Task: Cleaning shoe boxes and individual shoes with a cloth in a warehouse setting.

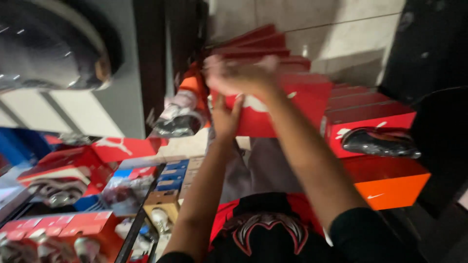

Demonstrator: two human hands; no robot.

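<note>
**Both hands on the red box, held out in front**

The red shoebox [287, 104] lay straight ahead of me at arm's reach, its long side running left to right across my view, in front of a stack of red boxes [360, 104]. My left hand [226, 119] was pressed against its near left end, palm flat and fingers pointing up, so its grip was open against the card rather than closed round anything. My right hand [236, 75] sat on the top near corner; it was blurred, and I could not tell how far its fingers were curled. Both hands were equally near the box, forearms stretched forward and converging on it. To the right, a black shoe [380, 142] rested on an orange box [390, 185].
</note>
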